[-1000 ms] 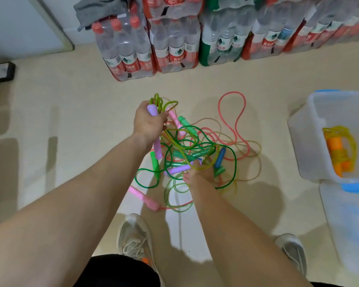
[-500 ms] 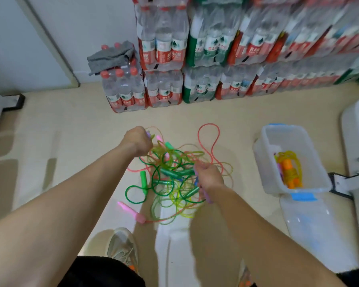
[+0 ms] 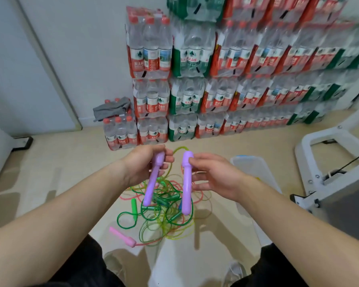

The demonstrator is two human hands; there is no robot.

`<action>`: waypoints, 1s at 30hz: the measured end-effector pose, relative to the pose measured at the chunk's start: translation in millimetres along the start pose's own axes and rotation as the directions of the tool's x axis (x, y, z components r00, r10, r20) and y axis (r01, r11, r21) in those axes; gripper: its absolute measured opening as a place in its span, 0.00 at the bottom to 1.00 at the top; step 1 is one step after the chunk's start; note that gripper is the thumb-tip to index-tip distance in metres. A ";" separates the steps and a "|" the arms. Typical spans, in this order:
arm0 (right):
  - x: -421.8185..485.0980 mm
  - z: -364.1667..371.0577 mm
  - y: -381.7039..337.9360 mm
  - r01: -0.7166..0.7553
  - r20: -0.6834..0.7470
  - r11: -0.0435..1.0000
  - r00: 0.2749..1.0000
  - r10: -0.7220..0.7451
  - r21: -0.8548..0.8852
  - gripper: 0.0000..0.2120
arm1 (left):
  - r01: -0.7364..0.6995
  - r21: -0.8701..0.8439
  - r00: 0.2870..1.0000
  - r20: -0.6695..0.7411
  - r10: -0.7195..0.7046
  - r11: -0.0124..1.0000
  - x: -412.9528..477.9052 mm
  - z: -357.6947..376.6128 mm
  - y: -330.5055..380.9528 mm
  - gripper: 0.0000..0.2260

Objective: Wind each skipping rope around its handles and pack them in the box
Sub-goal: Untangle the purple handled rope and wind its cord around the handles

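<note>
Okay, I'm looking at two purple handles being held up over the tangle of ropes (image 3: 164,212) on the floor. My operator's left hand (image 3: 142,165) is gripping the left purple handle (image 3: 152,179) by its thick top end, fingers curled round it, and that handle is hanging tilted above the tangle's left half. The right hand (image 3: 214,177) is pinching the right purple handle (image 3: 187,183) near its top between thumb and fingertips, with the lower fingers lying looser against the shaft. This one is hanging nearly upright over the tangle's right half. The two handles are staying apart, not touching. A yellow-green cord (image 3: 178,150) is arching up behind them and running down into the tangle.

The tangle itself is showing green, pink and yellow-green loops. A green handle (image 3: 134,206) is lying at its left edge, and a pink handle (image 3: 121,237) is lying at its near left corner.

The clear box (image 3: 255,168) is sitting on the floor just right of the tangle, mostly hidden behind the right hand and forearm, so I cannot tell what is inside.

Beyond the tangle, shrink-wrapped packs of water bottles (image 3: 216,90) are stacking up against the wall, with a grey cloth (image 3: 112,109) lying on the lowest pack to the left. Further right of the tangle, past the box, a white metal frame (image 3: 330,162) is standing.
</note>
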State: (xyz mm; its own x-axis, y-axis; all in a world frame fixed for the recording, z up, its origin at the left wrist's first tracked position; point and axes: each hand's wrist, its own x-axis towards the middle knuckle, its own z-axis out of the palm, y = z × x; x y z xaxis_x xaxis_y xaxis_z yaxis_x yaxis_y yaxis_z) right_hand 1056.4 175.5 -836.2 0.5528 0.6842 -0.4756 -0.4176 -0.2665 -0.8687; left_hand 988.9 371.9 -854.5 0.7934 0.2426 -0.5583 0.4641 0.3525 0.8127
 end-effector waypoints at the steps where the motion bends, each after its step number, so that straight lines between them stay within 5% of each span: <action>1: -6.6 3.2 0.9 0.033 0.010 0.999 0.999 -0.033 -0.006 0.04 | -0.006 -0.015 1.000 0.020 0.006 1.000 -8.1 4.1 -1.0 0.14; 8: -6.1 25.4 37.9 0.092 -0.052 0.991 0.994 -0.097 -0.095 0.12 | 0.082 -0.214 0.985 0.165 -0.047 0.973 -27.1 22.1 -29.3 0.13; 14: 16.7 26.3 51.4 0.087 -0.141 0.972 0.983 -0.119 -0.218 0.11 | -0.116 -0.015 0.990 0.073 0.117 0.993 -8.5 18.9 -46.2 0.13; 17: 31.6 17.3 48.7 0.062 -0.179 0.688 0.945 -0.273 -0.723 0.19 | -0.220 0.231 0.975 0.053 0.213 0.948 0.2 17.3 -47.3 0.05; 19: 37.1 3.8 43.2 0.040 -0.176 0.534 0.921 -0.348 -0.845 0.26 | -0.219 0.327 0.975 0.096 0.198 0.919 6.0 13.3 -47.0 0.04; 23: 42.5 -11.4 44.8 0.408 0.155 0.545 0.880 -0.449 -0.732 0.27 | -0.246 0.483 0.960 0.241 0.142 0.840 9.8 -1.1 -43.3 0.08; 25: 46.9 -10.9 48.7 0.413 0.202 0.594 0.898 -0.390 -0.691 0.30 | -0.281 0.533 0.940 0.321 0.116 0.799 7.1 -5.2 -37.8 0.07; 27: 51.6 -9.9 51.3 0.375 0.199 0.614 0.920 -0.337 -0.695 0.21 | -0.300 0.547 0.923 0.373 0.094 0.781 4.9 -7.0 -33.8 0.05; 30: 55.8 -19.8 53.3 0.270 0.092 0.770 0.959 -0.267 -0.578 0.20 | -0.297 0.460 0.927 0.350 0.136 0.837 2.3 -8.5 -30.8 0.08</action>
State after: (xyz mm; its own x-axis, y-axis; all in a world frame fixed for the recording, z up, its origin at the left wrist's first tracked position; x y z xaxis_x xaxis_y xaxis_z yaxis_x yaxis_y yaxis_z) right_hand 1079.2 186.1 -911.8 0.5751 0.7902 -0.2119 0.2441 -0.4130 -0.8774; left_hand 973.1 369.3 -882.3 0.9363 -0.0435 -0.3484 0.3343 -0.1931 0.9225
